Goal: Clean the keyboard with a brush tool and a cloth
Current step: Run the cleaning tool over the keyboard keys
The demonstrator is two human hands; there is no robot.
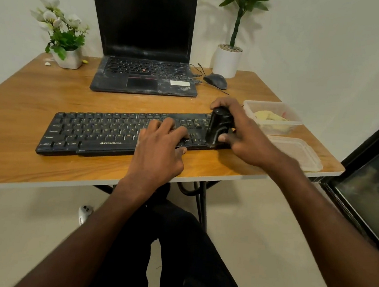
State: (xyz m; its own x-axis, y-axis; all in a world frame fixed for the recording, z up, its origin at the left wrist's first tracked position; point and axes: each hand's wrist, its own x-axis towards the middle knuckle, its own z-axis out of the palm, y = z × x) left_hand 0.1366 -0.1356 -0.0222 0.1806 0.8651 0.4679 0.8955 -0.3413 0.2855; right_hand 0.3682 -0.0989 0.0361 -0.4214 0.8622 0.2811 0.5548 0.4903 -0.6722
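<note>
A black keyboard [97, 132] lies across the middle of the wooden table [38, 96]. My left hand [160, 149] rests flat on its right-of-centre keys, fingers spread, thumb at the front edge. My right hand [238, 129] grips a black brush tool [219, 128] that stands on the keyboard's right end. A yellow cloth [270, 118] sits inside a clear plastic box [274, 106] just right of the keyboard.
A dusty open laptop [143, 78] stands behind the keyboard, with a mouse [215, 80] and cable to its right. Two potted plants [64, 38] [234, 32] stand at the back corners. The box's clear lid [298, 154] lies near the table's right edge.
</note>
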